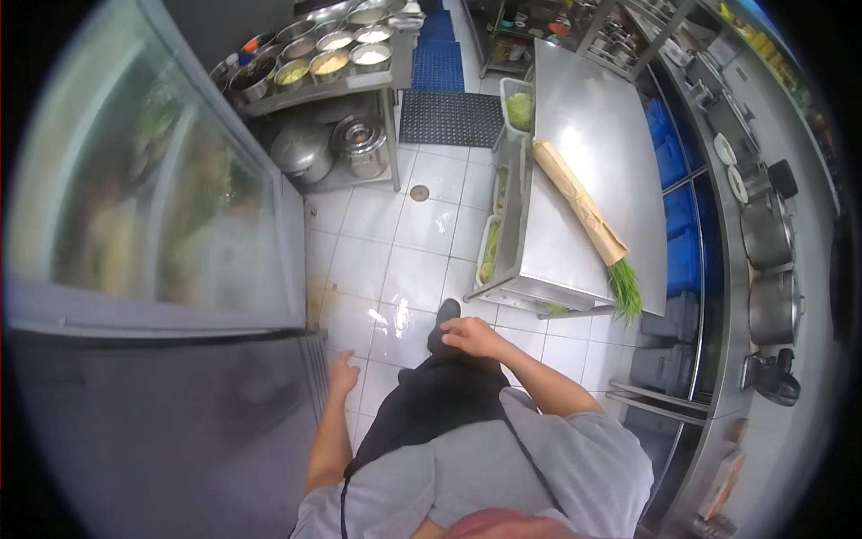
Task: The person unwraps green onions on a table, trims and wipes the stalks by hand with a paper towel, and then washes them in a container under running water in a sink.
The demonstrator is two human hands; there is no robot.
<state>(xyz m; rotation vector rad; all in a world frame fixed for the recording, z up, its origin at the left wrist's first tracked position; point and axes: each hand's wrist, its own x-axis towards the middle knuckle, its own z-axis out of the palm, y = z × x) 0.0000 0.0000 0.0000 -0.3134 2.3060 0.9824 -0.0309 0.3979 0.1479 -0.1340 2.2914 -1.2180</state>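
Observation:
My left hand [343, 372] hangs low at my left side, near the dark lower panel of the fridge. Its fingers are loosely apart, with nothing in them. In front of my apron [440, 391] is my right hand [474, 338], its fingers curled in and no object showing in them. On the steel table [579, 85] ahead to the right lies a bundle of long green stalks [624, 289] wrapped in brown paper [579, 199]. The green tips stick out over the table's near edge. Both hands are apart from the bundle.
A glass-door fridge [171, 180] stands close on the left. Beyond it, a steel shelf unit [395, 135] carries several bowls of food, with pots beneath. Bins of green vegetables [489, 247] sit beside the table. A black rubber mat [451, 119] lies on shiny white floor tiles [413, 269].

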